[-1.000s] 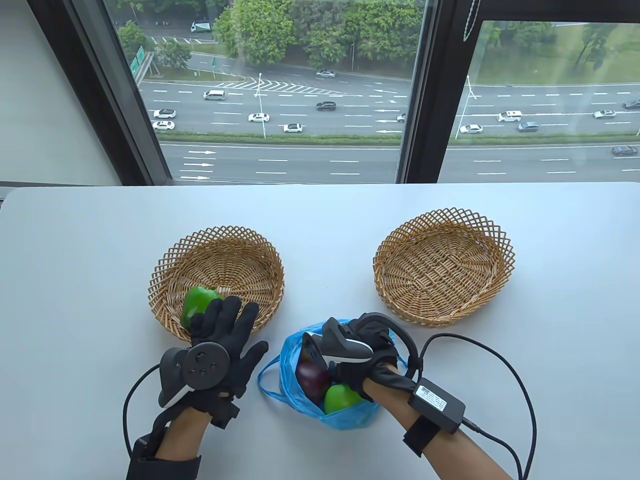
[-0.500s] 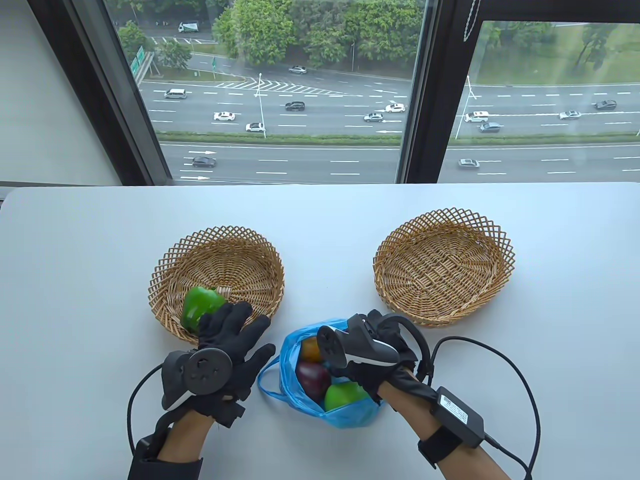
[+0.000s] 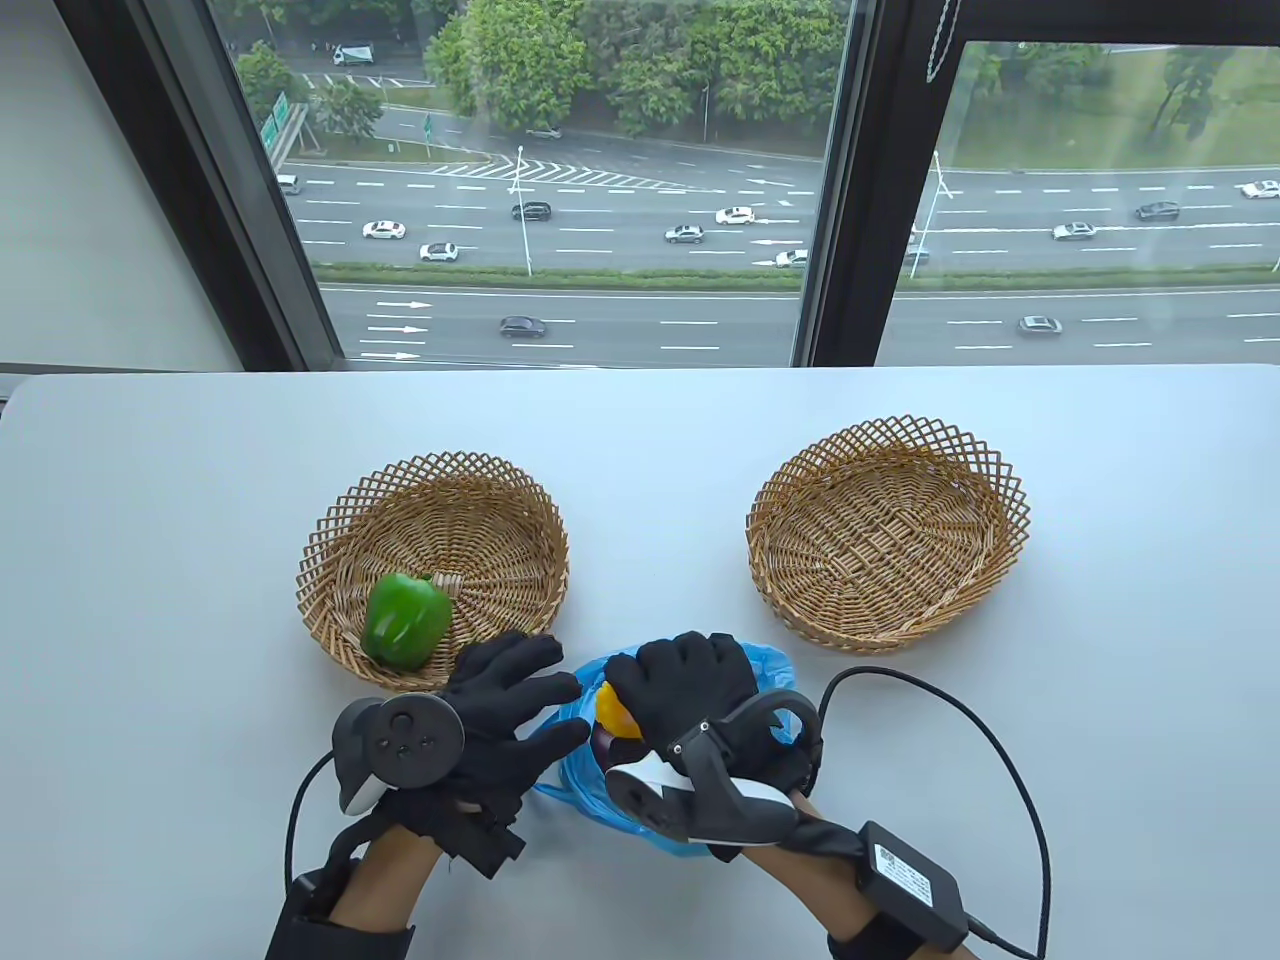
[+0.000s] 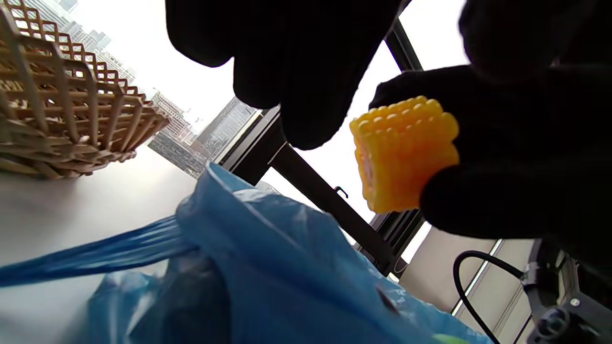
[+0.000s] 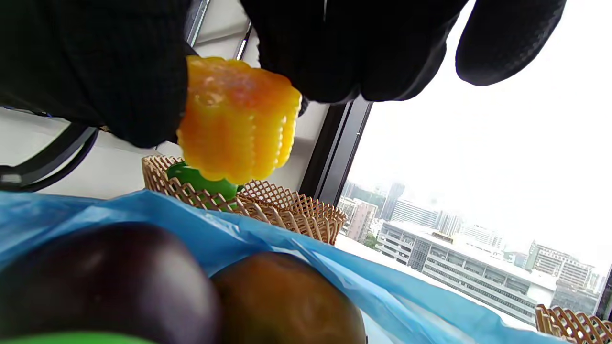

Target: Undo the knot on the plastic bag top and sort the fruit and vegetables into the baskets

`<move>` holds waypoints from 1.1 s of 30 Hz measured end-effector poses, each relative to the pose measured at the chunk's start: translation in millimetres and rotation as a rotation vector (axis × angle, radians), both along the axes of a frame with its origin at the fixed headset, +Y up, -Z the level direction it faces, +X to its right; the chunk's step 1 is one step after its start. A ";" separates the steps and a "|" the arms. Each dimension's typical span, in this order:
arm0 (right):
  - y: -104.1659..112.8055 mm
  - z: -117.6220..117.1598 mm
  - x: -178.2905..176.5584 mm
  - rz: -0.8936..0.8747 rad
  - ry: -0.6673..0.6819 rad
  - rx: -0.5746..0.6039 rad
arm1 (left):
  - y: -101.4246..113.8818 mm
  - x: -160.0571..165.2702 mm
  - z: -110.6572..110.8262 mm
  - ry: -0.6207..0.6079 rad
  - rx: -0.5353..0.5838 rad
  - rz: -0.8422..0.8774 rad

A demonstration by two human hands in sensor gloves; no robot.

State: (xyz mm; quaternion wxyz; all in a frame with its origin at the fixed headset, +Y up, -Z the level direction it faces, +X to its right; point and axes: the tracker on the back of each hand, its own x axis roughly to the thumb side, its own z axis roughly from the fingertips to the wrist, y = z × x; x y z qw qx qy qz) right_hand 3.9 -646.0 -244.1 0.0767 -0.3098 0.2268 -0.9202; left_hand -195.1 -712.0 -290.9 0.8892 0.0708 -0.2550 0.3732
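1. progress check: the knot looks done with, the blue plastic bag sits open near the front edge of the bench, about the middle, with its loose handle trailing off to the left.
2. one thing is sorted already: a green pepper lies in the left basket, down at its front-left side.
3. the right basket has nothing in it as far as i can see.
4. right hand is over the bag mouth, fingers and thumb pinching a short chunk of yellow corn, lifted clear of the stuff below.
5. left hand is just beside the bag's left side, fingers spread and relaxed, holding nothing.
6. left in the bag: a dark purple round thing, a brownish-red one touching it, and a sliver of something green at the bottom.
7. so i'd guess roughly a third in. corn needs a basket, then the rest.
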 end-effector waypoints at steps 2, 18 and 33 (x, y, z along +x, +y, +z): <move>-3.1 2.9 -2.4 -0.006 0.017 0.049 | 0.1 2.4 0.4 0.006 0.003 -0.004; -8.9 6.1 1.4 -0.026 0.040 0.127 | -2.3 3.1 -3.4 0.021 -0.108 0.080; -13.0 -26.8 113.9 -0.240 -0.149 -0.004 | 6.7 -41.7 -15.1 0.454 0.136 -0.143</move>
